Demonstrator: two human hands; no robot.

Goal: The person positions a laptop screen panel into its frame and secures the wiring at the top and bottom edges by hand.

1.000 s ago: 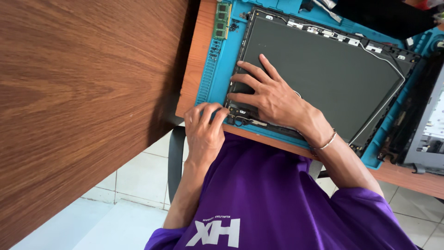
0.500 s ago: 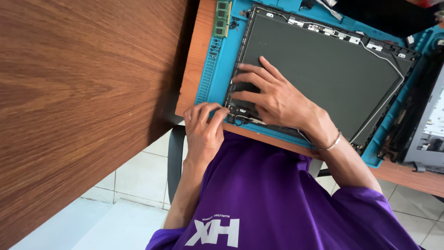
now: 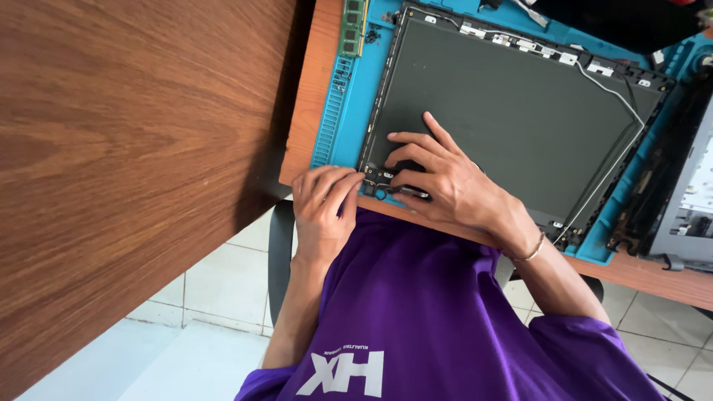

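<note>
Right now both hands work at the near-left corner of a dark laptop lid panel (image 3: 512, 111) lying flat on a blue repair mat (image 3: 349, 126), which sits on an orange-brown table (image 3: 304, 126). Left hand (image 3: 321, 212) is curled at the table edge, fingertips bunched against a small black hinge bracket (image 3: 379, 180) at that corner; can't tell if it's pinching it or just pressing. Right hand (image 3: 445, 182) lies on the panel w/ fingers spread, index and thumb bent down to the same bracket area, touching a thin dark part there; grip unclear. Hands sit just beside each other, not touching. Along the mat's left strip: a green memory stick (image 3: 353, 26), upright lengthwise, w/ a little cluster of black screws (image 3: 371, 35) just beside it. A thin white cable (image 3: 616, 160) runs along the panel's right edge. Far right, a grey chassis part (image 3: 691, 208) w/ a pale label, cut off by the frame. Big wood-grain board (image 3: 134, 148) fills the left side, hiding the table's left end. Purple shirt (image 3: 423, 312) w/ white lettering blocks the near table edge; chair and tiled floor (image 3: 200, 327) show beneath.
</note>
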